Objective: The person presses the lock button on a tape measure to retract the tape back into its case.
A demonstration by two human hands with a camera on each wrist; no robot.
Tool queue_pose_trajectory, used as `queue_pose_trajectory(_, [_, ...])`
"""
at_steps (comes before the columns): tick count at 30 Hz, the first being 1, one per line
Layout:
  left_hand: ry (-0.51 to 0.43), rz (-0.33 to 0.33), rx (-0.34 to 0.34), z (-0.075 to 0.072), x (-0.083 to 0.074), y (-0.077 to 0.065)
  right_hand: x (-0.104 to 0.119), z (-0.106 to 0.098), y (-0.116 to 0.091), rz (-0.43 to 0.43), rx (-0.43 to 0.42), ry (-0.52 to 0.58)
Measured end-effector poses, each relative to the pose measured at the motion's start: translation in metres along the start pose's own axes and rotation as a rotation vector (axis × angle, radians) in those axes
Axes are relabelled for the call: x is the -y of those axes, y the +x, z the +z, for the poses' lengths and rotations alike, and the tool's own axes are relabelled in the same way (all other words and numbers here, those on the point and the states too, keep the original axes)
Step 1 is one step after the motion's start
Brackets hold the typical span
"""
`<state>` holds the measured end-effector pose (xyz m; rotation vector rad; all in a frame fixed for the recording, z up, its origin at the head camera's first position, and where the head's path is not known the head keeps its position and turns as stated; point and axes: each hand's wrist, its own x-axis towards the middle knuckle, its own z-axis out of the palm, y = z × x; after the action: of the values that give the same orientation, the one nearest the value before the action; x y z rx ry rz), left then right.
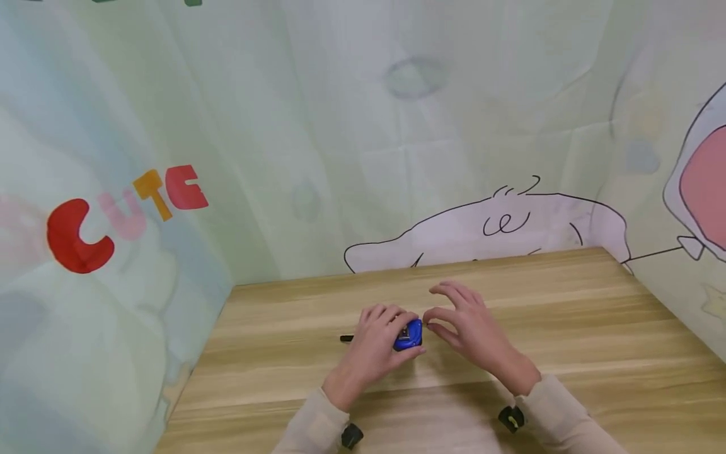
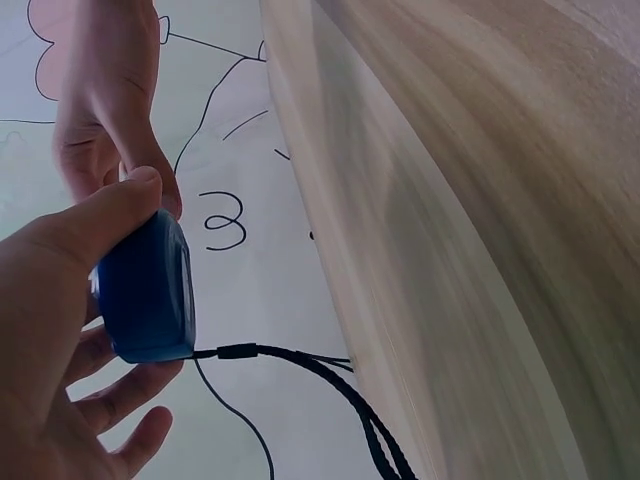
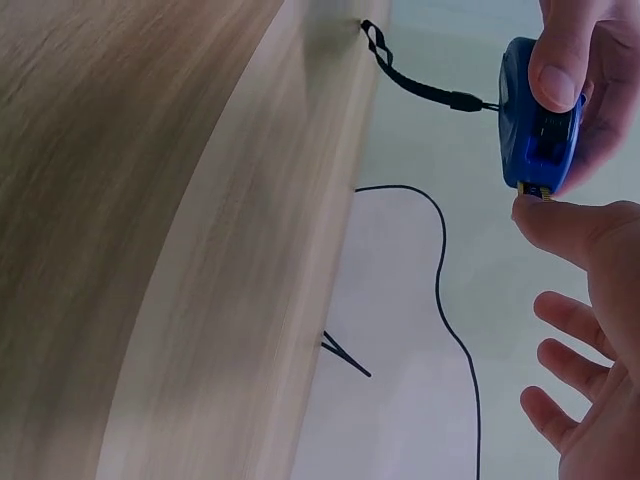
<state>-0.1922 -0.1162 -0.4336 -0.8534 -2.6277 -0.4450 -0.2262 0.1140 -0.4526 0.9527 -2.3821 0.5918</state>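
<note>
A blue tape measure (image 1: 414, 334) is held over the wooden table by my left hand (image 1: 375, 337). In the right wrist view, the left thumb lies on the front of its case (image 3: 516, 130). A short bit of yellow blade (image 3: 535, 189) shows at the mouth. My right hand (image 1: 473, 331) pinches that blade end between thumb and forefinger, and its other fingers are spread apart. A black wrist strap (image 3: 425, 90) hangs from the far end of the case. In the left wrist view, the case (image 2: 148, 290) hides part of the right fingers.
The wood-grain table (image 1: 272, 372) runs back to a cloth backdrop (image 1: 317, 157) printed with cartoon drawings and coloured letters. Dark bands (image 1: 512, 417) sit at both sleeve cuffs.
</note>
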Motion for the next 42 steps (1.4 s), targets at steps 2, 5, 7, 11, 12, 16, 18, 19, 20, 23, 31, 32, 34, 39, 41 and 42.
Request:
queue_pose_trajectory(2, [0.005, 0.001, 0.006, 0.002, -0.001, -0.001, 0.001, 0.002, -0.001, 0.0, 0.006, -0.005])
queue_pose_trajectory(5, [0.013, -0.005, 0.021, 0.005, -0.003, 0.0, 0.002, 0.002, -0.001, 0.025, 0.01, -0.01])
queue_pose_trajectory(7, [0.009, -0.014, 0.03, 0.005, -0.003, 0.0, 0.0, 0.002, -0.002, 0.047, -0.006, -0.01])
queue_pose_trajectory(11, [0.018, -0.033, 0.036, 0.004, -0.001, 0.0, -0.007, 0.0, -0.003, 0.075, -0.033, -0.01])
queue_pose_trajectory(12, [0.021, -0.036, 0.035, 0.004, 0.0, -0.001, -0.009, -0.001, -0.003, 0.072, -0.035, -0.011])
queue_pose_trajectory(16, [0.041, -0.046, 0.031, 0.006, 0.005, -0.001, -0.014, -0.002, -0.003, 0.062, -0.033, -0.011])
queue_pose_trajectory(18, [0.052, -0.049, 0.03, 0.006, 0.007, -0.001, -0.016, -0.003, -0.003, 0.061, -0.036, -0.013])
queue_pose_trajectory(19, [0.059, -0.053, 0.034, 0.007, 0.008, -0.001, -0.017, -0.004, -0.004, 0.062, -0.037, -0.014])
queue_pose_trajectory(20, [0.065, -0.057, 0.04, 0.008, 0.009, -0.001, -0.018, -0.004, -0.004, 0.062, -0.039, -0.017])
queue_pose_trajectory(23, [0.089, -0.071, 0.079, 0.01, 0.01, -0.002, -0.019, -0.006, -0.007, 0.068, -0.039, -0.026])
queue_pose_trajectory(31, [0.12, -0.131, 0.186, 0.02, 0.015, -0.004, -0.02, -0.008, -0.011, 0.094, -0.007, -0.023])
queue_pose_trajectory(32, [0.118, -0.138, 0.198, 0.021, 0.015, -0.004, -0.02, -0.008, -0.012, 0.097, 0.0, -0.02])
queue_pose_trajectory(34, [0.111, -0.154, 0.226, 0.023, 0.016, -0.004, -0.019, -0.008, -0.012, 0.103, 0.013, -0.017])
queue_pose_trajectory(39, [0.097, -0.185, 0.3, 0.03, 0.014, -0.006, -0.019, -0.007, -0.015, 0.112, 0.02, -0.009])
queue_pose_trajectory(41, [0.097, -0.189, 0.313, 0.032, 0.013, -0.007, -0.02, -0.007, -0.016, 0.113, 0.019, -0.007])
queue_pose_trajectory(42, [0.097, -0.191, 0.315, 0.033, 0.013, -0.007, -0.02, -0.006, -0.016, 0.113, 0.018, -0.006])
